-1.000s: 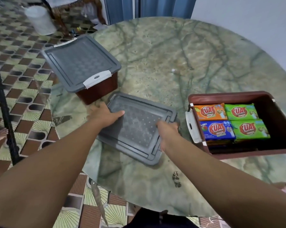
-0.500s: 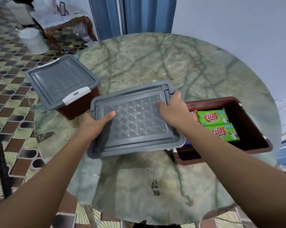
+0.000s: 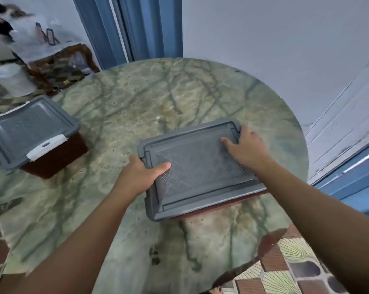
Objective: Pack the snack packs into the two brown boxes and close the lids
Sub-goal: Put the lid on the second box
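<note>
Holding the lid (image 3: pixel 198 166) with your left hand (image 3: pixel 140 177) and right hand (image 3: pixel 246 145) over the second box (image 3: pixel 217 205); press it shut. First box (image 3: pixel 51 158), left of it, is closed.

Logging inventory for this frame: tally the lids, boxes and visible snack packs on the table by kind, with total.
Grey plastic lids: 2 (one on the left box, one held by both hands)
Brown plastic boxes: 2 (left; right, only an edge shows under the held lid)
Snack packs visible: 0
Total: 4
</note>
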The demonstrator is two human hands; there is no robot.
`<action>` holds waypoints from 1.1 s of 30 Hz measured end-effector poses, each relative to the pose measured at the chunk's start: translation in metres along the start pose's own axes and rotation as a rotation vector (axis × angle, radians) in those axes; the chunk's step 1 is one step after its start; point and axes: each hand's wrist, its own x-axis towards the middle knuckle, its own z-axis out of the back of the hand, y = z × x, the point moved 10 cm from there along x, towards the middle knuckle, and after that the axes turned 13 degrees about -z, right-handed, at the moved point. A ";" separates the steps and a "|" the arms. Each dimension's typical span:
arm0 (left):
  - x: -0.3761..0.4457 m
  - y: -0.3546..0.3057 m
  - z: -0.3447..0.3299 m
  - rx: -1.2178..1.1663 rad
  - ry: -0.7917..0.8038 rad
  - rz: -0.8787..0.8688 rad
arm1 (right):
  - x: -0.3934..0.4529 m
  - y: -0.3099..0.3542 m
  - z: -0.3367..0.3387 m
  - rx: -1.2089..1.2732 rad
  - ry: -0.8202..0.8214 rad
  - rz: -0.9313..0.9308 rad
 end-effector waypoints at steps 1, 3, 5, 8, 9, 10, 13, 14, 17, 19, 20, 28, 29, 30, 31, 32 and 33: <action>0.003 -0.002 -0.006 0.020 0.012 -0.012 | 0.004 -0.007 0.002 -0.015 0.001 -0.010; 0.003 -0.012 -0.015 0.053 0.016 -0.015 | 0.013 -0.019 0.009 -0.066 -0.024 -0.018; -0.003 -0.024 -0.017 0.098 0.008 -0.008 | 0.016 -0.021 0.014 -0.112 -0.062 -0.004; -0.008 -0.036 -0.020 0.170 -0.031 0.003 | 0.023 -0.026 0.016 -0.097 -0.079 0.016; -0.010 -0.040 -0.020 0.194 -0.052 -0.002 | 0.025 -0.029 0.015 -0.112 -0.087 0.014; -0.013 -0.043 -0.020 0.217 -0.076 -0.009 | 0.026 -0.033 0.013 -0.129 -0.094 0.008; -0.020 -0.051 -0.019 0.256 -0.129 -0.036 | 0.028 -0.045 0.007 -0.111 -0.057 -0.059; -0.022 -0.052 -0.019 0.265 -0.136 -0.033 | 0.028 -0.049 0.004 -0.099 -0.031 -0.080; -0.026 -0.052 -0.018 0.277 -0.159 -0.032 | 0.027 -0.060 -0.004 -0.034 0.058 -0.114; -0.031 -0.051 -0.020 0.256 -0.186 -0.040 | 0.029 -0.067 -0.009 0.053 0.123 -0.124; -0.032 -0.049 -0.019 0.233 -0.213 -0.045 | 0.030 -0.068 -0.010 0.082 0.141 -0.119; -0.026 -0.014 -0.050 -0.309 -0.062 0.192 | 0.031 -0.067 -0.007 0.132 0.132 -0.141; -0.026 -0.017 -0.053 -0.362 -0.042 0.187 | 0.031 -0.068 -0.007 0.131 0.127 -0.144; -0.026 -0.020 -0.055 -0.394 -0.026 0.177 | 0.030 -0.067 -0.006 0.133 0.125 -0.147; -0.026 -0.022 -0.056 -0.415 -0.012 0.162 | 0.030 -0.067 -0.007 0.138 0.123 -0.152; -0.026 -0.023 -0.056 -0.426 0.006 0.149 | 0.028 -0.067 -0.007 0.141 0.123 -0.159; -0.025 -0.023 -0.055 -0.432 0.023 0.140 | 0.027 -0.067 -0.008 0.148 0.122 -0.165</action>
